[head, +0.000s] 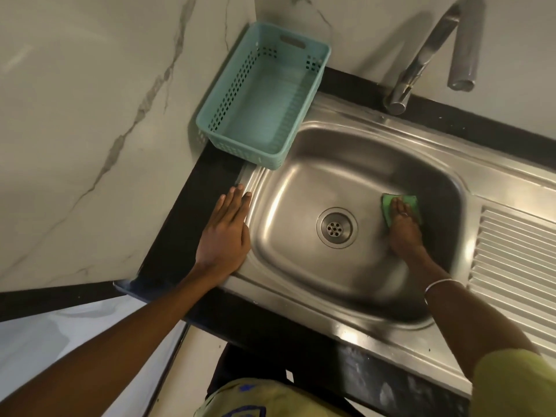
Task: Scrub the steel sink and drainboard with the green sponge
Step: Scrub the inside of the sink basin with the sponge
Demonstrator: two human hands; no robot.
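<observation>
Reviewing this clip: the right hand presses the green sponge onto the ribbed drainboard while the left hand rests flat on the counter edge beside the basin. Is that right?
Not quite. In the head view the right hand presses the green sponge inside the sink basin, right of the drain, not on the ribbed drainboard. The rest holds: the left hand rests flat on the counter edge beside the basin.

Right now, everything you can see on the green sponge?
The green sponge looks like a thin, flat scrub pad, bright green, roughly rectangular. It lies flat on the floor of the steel sink, right of the drain and near the basin's right wall. The right hand presses on it with straight fingers, covering its near part; the far edge and corners show.
</observation>
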